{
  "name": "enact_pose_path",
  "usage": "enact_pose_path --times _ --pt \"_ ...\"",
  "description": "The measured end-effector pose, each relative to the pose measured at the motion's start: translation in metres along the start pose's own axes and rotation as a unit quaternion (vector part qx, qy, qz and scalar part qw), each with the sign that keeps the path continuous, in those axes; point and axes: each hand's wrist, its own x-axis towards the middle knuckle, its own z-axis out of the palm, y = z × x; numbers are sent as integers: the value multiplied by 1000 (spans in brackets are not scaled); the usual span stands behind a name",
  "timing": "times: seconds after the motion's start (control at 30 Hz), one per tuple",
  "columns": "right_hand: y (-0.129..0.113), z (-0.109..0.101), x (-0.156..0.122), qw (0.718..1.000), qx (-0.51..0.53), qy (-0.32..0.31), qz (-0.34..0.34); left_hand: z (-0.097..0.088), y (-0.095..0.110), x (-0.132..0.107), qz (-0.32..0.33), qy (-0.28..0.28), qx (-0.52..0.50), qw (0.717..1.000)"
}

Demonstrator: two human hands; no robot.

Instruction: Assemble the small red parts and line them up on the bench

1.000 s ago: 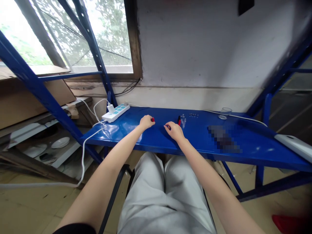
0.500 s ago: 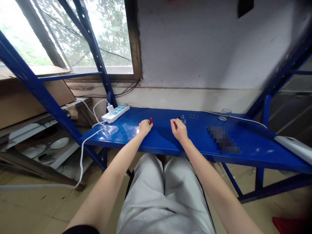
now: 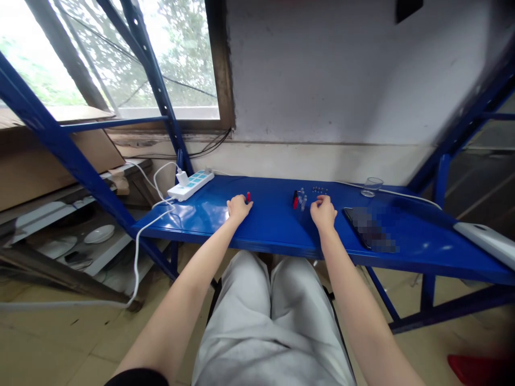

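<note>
My left hand is closed over the table's left half, its fingers wrapped round a small red cylindrical piece whose top sticks up above them. To the right, my right hand is curled with fingertips drawn together; whatever they may hold is too small to make out. Just beyond those fingers lie several tiny round pieces in rows. Left of my right hand stand a black and red piece and a cluster of small clear pieces.
A dark phone, partly blurred, lies on the blue table right of my right hand. Behind it stands a clear cup. A white power strip with cords sits at the left, and a white device at the right edge.
My right hand has moved right, away from the table's middle, towards the tiny round pieces. This uncovers the black and red piece and the clear pieces. My left hand stays nearly still.
</note>
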Motion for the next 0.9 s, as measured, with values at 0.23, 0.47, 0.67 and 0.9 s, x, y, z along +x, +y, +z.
enact_pose_path --times 0.23,0.47,0.67,0.9 --pt "1 4 -4 988 -105 -107 -35 -10 14 -23 138 159 -64 975" --pt "2 6 -5 976 -157 -138 -60 -2 72 -46 360 106 -68 924" --pt "-2 3 -8 973 -168 -139 -70 22 100 -53 354 3 -46 934" --pt "-3 6 -8 972 -175 -138 -73 28 98 -54 354 -33 1 935"
